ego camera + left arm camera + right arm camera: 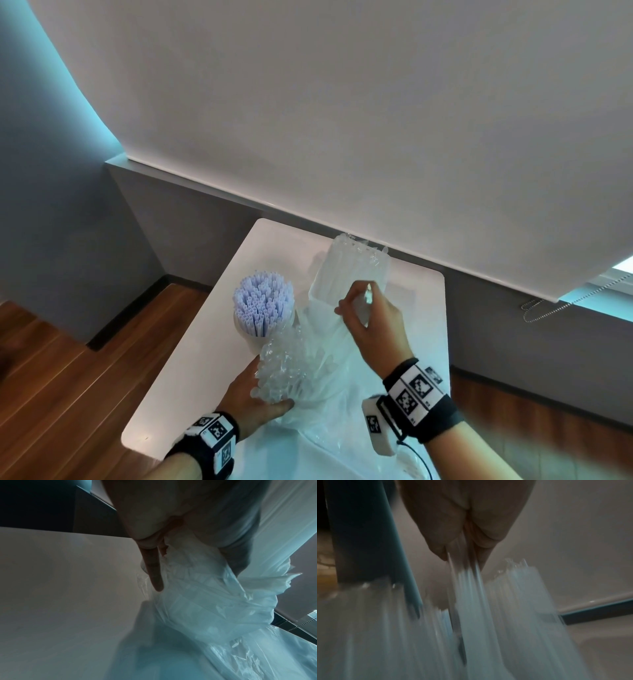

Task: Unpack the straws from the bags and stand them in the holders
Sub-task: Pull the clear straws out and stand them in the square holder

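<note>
On the small white table a round holder stands packed with pale lilac straws. My left hand grips a bundle of clear wrapped straws still inside a crumpled clear plastic bag, seen up close as the bag in the left wrist view. My right hand pinches a few clear wrapped straws between thumb and fingers, lifted above the bag. Behind it a clear holder stands filled with more wrapped straws.
The table's far edge meets a grey wall ledge under a white roller blind. Wooden floor lies to the left. A bead chain hangs at the right by the window.
</note>
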A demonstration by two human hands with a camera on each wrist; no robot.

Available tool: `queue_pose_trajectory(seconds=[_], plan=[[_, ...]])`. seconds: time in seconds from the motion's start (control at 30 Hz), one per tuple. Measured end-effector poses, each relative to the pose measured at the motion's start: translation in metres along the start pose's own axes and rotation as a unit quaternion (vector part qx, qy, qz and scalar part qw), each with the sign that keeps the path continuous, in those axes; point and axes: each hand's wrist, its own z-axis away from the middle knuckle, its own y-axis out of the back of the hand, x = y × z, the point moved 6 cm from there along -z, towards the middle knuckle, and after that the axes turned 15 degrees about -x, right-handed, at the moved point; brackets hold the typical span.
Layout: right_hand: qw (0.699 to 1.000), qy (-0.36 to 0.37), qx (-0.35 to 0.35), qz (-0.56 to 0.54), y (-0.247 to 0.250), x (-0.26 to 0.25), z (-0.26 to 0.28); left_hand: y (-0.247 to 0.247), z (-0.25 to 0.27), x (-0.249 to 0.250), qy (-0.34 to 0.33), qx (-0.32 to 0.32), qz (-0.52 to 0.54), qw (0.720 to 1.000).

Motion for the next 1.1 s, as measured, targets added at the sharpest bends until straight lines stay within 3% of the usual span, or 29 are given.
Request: queue_pose_trajectory(seconds=[0.23, 0.43, 0.73, 0.87, 0.97, 1.1], plan=[[0.995, 0.032, 0.053, -0.083, 0.065, -0.034, -0.017, 0.001, -0.003, -0.005, -0.003, 0.003, -0.015, 1.0], [0.994, 0.025, 0.055, -0.089, 0.073, -0.035, -0.024, 0.002, -0.003, -0.005, -0.005, 0.0, -0.03, 1.0], [0.965, 0.147, 0.133, -0.172, 0.139, -0.076, -0.046, 0.002, -0.004, -0.005, 0.0, -0.004, -0.019, 1.0], [0.981, 0.125, 0.085, -0.123, 0.125, -0.049, -0.063, 0.001, -0.002, -0.001, 0.002, -0.005, -0.009, 1.0], [0.998, 0.053, 0.036, 0.004, 0.098, -0.011, -0.071, 0.0, -0.002, -0.001, 0.003, -0.006, 0.0, 1.0], [0.991, -0.035, -0.049, 0.123, 0.064, 0.038, -0.075, -0.001, 0.0, 0.004, -0.001, -0.009, 0.013, 1.0]])
